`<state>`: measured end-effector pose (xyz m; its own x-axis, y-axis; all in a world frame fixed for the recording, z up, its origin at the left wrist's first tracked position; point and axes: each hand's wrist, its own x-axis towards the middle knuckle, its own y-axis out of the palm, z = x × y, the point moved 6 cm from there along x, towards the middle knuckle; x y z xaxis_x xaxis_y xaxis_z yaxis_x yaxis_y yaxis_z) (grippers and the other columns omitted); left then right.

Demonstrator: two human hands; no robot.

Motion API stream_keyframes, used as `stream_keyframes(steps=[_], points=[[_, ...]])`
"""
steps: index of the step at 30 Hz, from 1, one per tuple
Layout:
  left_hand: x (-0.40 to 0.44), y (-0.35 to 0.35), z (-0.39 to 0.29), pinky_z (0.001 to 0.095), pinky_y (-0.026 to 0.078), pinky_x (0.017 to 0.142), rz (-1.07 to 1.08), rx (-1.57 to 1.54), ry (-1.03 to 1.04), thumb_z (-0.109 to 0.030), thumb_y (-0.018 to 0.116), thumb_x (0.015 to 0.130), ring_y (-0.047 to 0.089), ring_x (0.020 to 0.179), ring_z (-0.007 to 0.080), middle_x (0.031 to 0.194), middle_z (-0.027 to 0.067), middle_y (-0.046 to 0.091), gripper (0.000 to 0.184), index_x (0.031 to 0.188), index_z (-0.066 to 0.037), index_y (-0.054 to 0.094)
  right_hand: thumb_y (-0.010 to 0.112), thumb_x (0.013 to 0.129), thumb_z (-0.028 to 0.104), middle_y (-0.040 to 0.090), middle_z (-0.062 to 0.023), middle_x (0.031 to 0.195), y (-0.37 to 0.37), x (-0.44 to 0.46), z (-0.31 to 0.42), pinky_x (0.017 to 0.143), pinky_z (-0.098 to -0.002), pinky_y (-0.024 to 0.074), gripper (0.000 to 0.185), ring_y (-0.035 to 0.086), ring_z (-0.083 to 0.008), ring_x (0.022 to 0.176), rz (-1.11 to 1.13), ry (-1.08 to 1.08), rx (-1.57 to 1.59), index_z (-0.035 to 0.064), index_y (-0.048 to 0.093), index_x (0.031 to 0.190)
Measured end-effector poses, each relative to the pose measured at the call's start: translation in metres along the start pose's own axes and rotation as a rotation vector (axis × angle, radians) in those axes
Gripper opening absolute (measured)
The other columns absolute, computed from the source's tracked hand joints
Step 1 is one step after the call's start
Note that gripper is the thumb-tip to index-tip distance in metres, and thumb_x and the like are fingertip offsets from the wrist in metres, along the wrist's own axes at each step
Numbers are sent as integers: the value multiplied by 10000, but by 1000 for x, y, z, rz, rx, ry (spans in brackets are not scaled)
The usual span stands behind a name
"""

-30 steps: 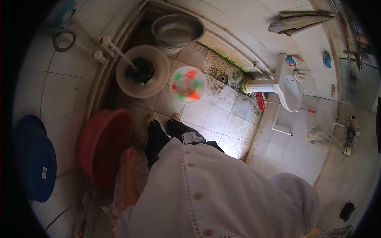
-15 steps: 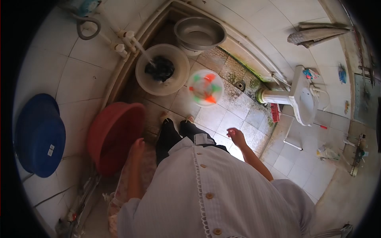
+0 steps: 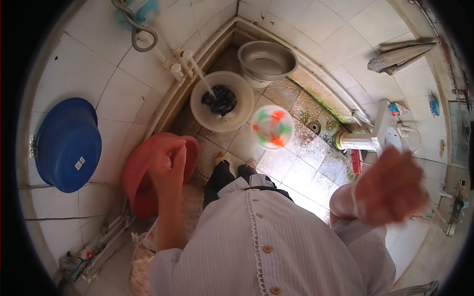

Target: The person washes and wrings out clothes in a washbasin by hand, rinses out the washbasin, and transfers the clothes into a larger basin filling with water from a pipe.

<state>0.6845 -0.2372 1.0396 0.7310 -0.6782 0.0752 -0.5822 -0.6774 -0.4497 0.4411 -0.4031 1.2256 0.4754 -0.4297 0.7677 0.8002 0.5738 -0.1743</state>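
My left hand [image 3: 167, 160] is raised in front of the red basin [image 3: 140, 170], its fingers curled in and nothing visible in them. Close to the camera on the right, my right hand [image 3: 392, 190] is smeared by motion, so its fingers cannot be made out; it overlaps the view of the sink [image 3: 390, 130]. Beyond my feet, a stream of water [image 3: 201, 76] runs from a wall tap into a pale, translucent basin [image 3: 200, 111] with dark cloth [image 3: 219, 101] in it. Beside that stands a round white basin with an orange and green pattern [image 3: 273, 129].
A grey metal basin [image 3: 269, 59] rests on a white bucket [image 3: 256, 82] in the corner. On the left, a blue basin [image 3: 66, 143] hangs against the tiled wall. A floor drain [image 3: 314, 127] and a red brush [image 3: 355, 162] lie near the sink's pedestal [image 3: 358, 142].
Both hands have come up towards the camera, the right one much more and further to the right. The view has shifted, so the basins appear further right. Water keeps running.
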Motion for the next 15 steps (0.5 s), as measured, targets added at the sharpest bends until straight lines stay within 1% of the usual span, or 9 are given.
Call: stream_keyframes(steps=[1, 2, 4, 6, 8, 10, 11, 14, 15], points=[[-2, -17, -34, 262, 452, 692, -10, 124, 97, -89, 630, 786, 566, 797, 156, 904, 54, 594, 133, 907, -49, 592, 564, 815, 229, 411, -7, 711, -1, 4, 21, 628, -301, 291, 180, 353, -166, 680, -19, -95, 78, 53, 572, 850], [-5, -32, -52, 262, 452, 692, -14, 130, 98, -89, 630, 786, 566, 797, 156, 904, 54, 594, 133, 907, -49, 592, 568, 819, 249, 407, 1, 723, 0, 15, 33, 645, -296, 288, 185, 346, -161, 694, -59, -91, 53, 67, 571, 855], [-22, -61, -111, 363, 373, 764, 27, -297, 600, -342, 653, 759, 441, 916, 222, 951, 1, 496, 332, 1043, -205, 548, 568, 826, 278, 402, 11, 736, -1, 32, 55, 662, -289, 284, 195, 338, -154, 708, -122, -138, 54, 87, 570, 863], [-35, -79, -158, 382, 296, 755, 22, -550, 918, -478, 649, 754, 350, 920, 234, 946, -35, 431, 418, 1114, -309, 523, 559, 830, 295, 403, 14, 738, -4, 34, 68, 662, -287, 284, 201, 336, -151, 708, -133, -214, 130, 98, 571, 868], [-41, -83, -191, 352, 260, 710, -8, -580, 994, -488, 633, 761, 322, 864, 212, 919, -44, 416, 404, 1118, -334, 520, 551, 834, 312, 404, 18, 740, -5, 34, 75, 662, -285, 284, 208, 333, -148, 708, -138, -242, 176, 108, 572, 874], [-43, -82, -209, 363, 306, 722, 127, -517, 978, -358, 606, 809, 370, 872, 145, 992, -100, 429, 534, 1285, -395, 366, 543, 837, 328, 404, 21, 742, -6, 33, 77, 662, -282, 283, 216, 331, -145, 708, -129, -229, 206, 119, 573, 879], [-39, -86, -209, 363, 306, 722, 129, -517, 981, -358, 606, 809, 370, 872, 145, 992, -100, 429, 534, 1285, -395, 366, 539, 839, 337, 404, 23, 743, -7, 33, 77, 663, -281, 283, 219, 330, -144, 709, -126, -213, 218, 124, 573, 882], [-46, -92, -219, 345, 301, 720, 447, -727, 1268, -378, 595, 800, 347, 814, 160, 912, -89, 413, 507, 1266, -392, 396, 527, 845, 362, 405, 29, 746, -10, 34, 81, 663, -277, 283, 231, 326, -139, 709, -116, -185, 249, 140, 575, 890], [-53, -84, -223, 328, 295, 731, 314, -648, 1131, -334, 603, 812, 370, 867, 132, 970, -106, 437, 495, 1262, -390, 405, 523, 847, 370, 406, 30, 747, -12, 33, 81, 663, -276, 283, 235, 325, -138, 709, -110, -164, 261, 146, 575, 893]])
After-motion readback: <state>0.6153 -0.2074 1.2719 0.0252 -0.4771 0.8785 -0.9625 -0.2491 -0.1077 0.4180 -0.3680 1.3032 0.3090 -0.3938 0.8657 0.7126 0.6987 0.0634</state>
